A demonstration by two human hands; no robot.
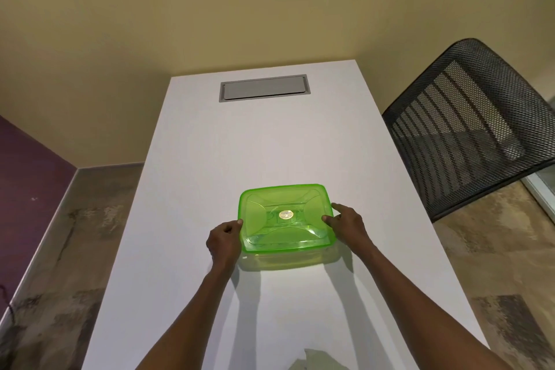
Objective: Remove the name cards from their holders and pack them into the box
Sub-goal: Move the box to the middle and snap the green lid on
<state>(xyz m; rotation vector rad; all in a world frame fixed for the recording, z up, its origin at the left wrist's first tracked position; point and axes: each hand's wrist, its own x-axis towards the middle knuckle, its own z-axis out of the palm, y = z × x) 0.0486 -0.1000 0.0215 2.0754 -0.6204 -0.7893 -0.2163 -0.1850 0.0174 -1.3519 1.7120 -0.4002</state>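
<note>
hands grip the box [286, 219] at its side edges: left hand [224, 242] fingers pinch its left rim, right hand [348, 224] fingers clasp its right rim. box looks light, stiff, slick plastic; side rims seem the best hold. translucent green, lidded, round sticker on top, mid-counter [264, 144]. beyond it, a grey hatch [264, 88].

Glossy translucent green plastic box [286, 219], matt smooth white table [240, 153], black mesh chair [468, 117]
</note>
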